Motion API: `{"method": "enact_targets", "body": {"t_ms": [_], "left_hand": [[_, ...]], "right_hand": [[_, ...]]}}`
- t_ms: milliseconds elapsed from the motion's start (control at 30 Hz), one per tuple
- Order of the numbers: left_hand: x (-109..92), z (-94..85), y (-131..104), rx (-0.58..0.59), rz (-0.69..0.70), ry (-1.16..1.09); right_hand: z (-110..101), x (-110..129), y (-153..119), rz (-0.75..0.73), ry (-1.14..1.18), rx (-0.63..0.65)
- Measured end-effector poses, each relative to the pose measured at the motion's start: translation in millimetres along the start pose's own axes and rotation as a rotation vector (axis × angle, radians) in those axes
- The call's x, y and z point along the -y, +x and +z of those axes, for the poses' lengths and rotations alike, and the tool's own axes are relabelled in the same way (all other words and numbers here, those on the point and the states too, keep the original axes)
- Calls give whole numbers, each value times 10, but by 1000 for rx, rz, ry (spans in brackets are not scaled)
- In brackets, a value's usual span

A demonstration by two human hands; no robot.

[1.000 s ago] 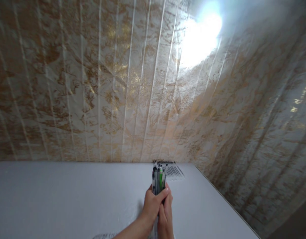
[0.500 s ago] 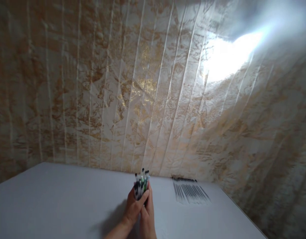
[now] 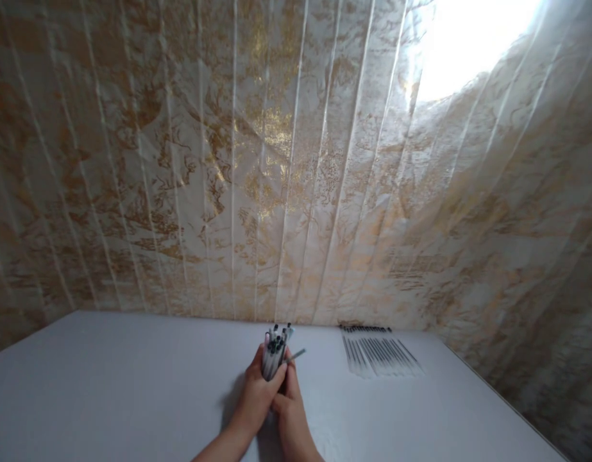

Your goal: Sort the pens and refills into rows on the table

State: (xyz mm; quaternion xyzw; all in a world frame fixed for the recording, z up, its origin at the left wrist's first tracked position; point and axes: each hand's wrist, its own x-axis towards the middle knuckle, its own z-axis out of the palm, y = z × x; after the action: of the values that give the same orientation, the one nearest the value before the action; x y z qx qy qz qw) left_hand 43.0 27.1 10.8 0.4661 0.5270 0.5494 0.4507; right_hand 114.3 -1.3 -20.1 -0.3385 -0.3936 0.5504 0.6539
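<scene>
A bundle of pens [image 3: 273, 359], clear-barrelled with mostly dark ends, stands upright between my two hands above the white table. My left hand [image 3: 258, 391] is wrapped round the bundle from the left, its thumb across the front. Closed against the bundle's right side is my right hand [image 3: 292, 394], its fingers partly hidden behind the left thumb. A single pen [image 3: 296, 355] slants out to the right by the right fingertips. The lower ends of the bundle are hidden in the hands.
To the right, a row of several pens or refills [image 3: 382, 354] lies side by side on the white table [image 3: 122, 378], near its back edge. Dark caps or tips [image 3: 365, 329] line up behind them. A gold-patterned curtain [image 3: 257, 192] hangs behind the table.
The view has tilted down slightly. One pen now leans out to the right of the bundle, and the pen ends in the bundle have shifted. Both hands still clasp it.
</scene>
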Motion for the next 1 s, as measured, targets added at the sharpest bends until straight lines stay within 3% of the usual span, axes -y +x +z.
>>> {"method": "enact_targets", "body": {"t_ms": [133, 267, 433, 533, 600, 800, 1000], "left_hand": [[-105, -72, 65, 58, 113, 260], [-166, -250, 229, 74, 121, 456], [-242, -830, 688, -40, 31, 690], [-311, -1221, 962, -95, -33, 928], [-335, -1392, 1072, -116, -59, 1074], [-250, -1477, 1060, -73, -57, 1337], [-135, -1514, 1011, -73, 15, 1426]], "right_hand": [[36, 28, -37, 3, 29, 92], [30, -39, -39, -142, -74, 80], [-69, -142, 26, -193, -229, -61], [-83, -193, 48, -197, -254, -74], [-71, -213, 44, -214, -267, -69], [-27, -180, 14, -202, -285, -80], [-31, -204, 1, -172, -284, -68]]}}
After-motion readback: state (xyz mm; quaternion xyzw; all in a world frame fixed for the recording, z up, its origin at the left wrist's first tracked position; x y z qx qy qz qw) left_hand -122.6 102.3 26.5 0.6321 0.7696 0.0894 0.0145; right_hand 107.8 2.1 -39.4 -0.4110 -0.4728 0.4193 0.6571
